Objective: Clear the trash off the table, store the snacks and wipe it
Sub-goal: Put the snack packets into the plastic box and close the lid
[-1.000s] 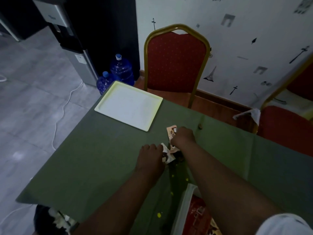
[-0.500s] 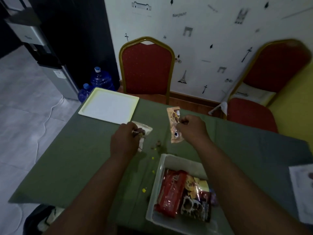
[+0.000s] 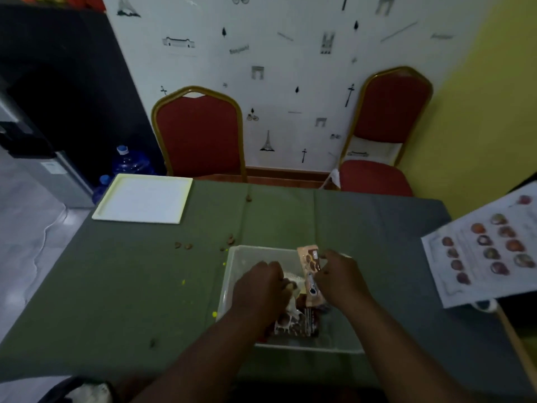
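Head view shows both hands over the clear bin (image 3: pixel 241 254) on the tabletop (image 3: pixel 130 286). The right hand (image 3: pixel 340 277) pinches the pink snack packet (image 3: pixel 311 274) by its side edge. The packet's long axis runs away from the person, and its near end dips inside the bin's walls. The left hand (image 3: pixel 261 283), just beside it, curls round a pale wrapper (image 3: pixel 292 277). I'd say letting go straight down would land the packet in the bin.
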